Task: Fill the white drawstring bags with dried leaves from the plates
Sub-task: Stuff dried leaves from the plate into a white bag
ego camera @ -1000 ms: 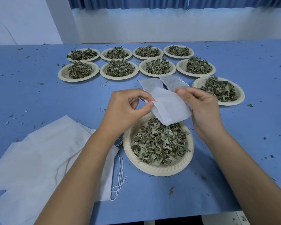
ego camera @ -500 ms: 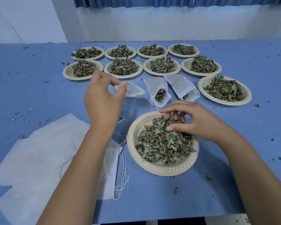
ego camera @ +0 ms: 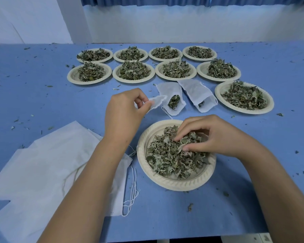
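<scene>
The blue table [ego camera: 42, 102] carries everything, with green crumbs scattered across it. Left of the near plate [ego camera: 177, 186], a flat pile of white cloth bags [ego camera: 42, 172] spreads to the table's front edge, partly under the left forearm. Beyond the near plate, 8 plates [ego camera: 133, 80] heaped with leaves stand in 2 rows of 4, and 1 more heaped plate [ego camera: 244, 111] sits beyond it to the right. The near plate holds a loose bed of dried leaves [ego camera: 170, 158].

The right hand [ego camera: 218, 137] is over the near plate's far right part, fingers curled down into the dried leaves and closed around a clump with the thumb. The left hand [ego camera: 125, 116] is raised beyond the plate's left edge, thumb and fingertips pinching a small empty drawstring bag [ego camera: 157, 101].

Just beyond the near plate lie 2 filled bags [ego camera: 195, 92], mouths open toward it, leaves showing inside. Loose white drawstrings [ego camera: 132, 195] trail beside the plate's left rim.
</scene>
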The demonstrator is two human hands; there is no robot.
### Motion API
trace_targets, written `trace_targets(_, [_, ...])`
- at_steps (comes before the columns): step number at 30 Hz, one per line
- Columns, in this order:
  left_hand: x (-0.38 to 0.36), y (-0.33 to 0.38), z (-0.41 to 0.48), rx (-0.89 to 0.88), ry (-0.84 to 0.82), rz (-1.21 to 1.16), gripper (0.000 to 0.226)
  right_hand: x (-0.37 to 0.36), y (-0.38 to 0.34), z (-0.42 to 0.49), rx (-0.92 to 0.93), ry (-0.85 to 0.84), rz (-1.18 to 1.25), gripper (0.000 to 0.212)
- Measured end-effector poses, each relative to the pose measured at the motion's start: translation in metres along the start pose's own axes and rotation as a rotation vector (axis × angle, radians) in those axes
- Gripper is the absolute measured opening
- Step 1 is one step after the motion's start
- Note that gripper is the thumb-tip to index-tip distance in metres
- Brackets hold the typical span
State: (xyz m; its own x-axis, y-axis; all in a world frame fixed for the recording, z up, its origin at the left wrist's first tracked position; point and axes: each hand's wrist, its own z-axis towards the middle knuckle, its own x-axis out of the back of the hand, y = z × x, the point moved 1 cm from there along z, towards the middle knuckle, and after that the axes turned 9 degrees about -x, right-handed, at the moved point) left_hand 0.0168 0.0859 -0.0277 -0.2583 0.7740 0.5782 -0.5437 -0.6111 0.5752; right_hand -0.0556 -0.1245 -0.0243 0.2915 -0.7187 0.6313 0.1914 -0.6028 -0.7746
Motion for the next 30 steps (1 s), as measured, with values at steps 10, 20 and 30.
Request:
trace_targets(10, [-0.010, 0.008, -0.004, -0.012, -0.107, -0.221, 0.018, 0.015, 0.004, -0.005, 0.119, 0.123, 0.293, 0.018])
trace_targets(20, [-0.022, 0.024, -0.014, -0.012, -0.187, -0.396, 0.018, -0.012, -0.005, 0.007, 0.283, 0.581, 0.536, 0.026])
trace_targets(30, [-0.019, 0.030, -0.014, 0.057, -0.174, -0.423, 0.022, -0.016, -0.001, 0.010, 0.125, 0.588, 0.367, 0.024])
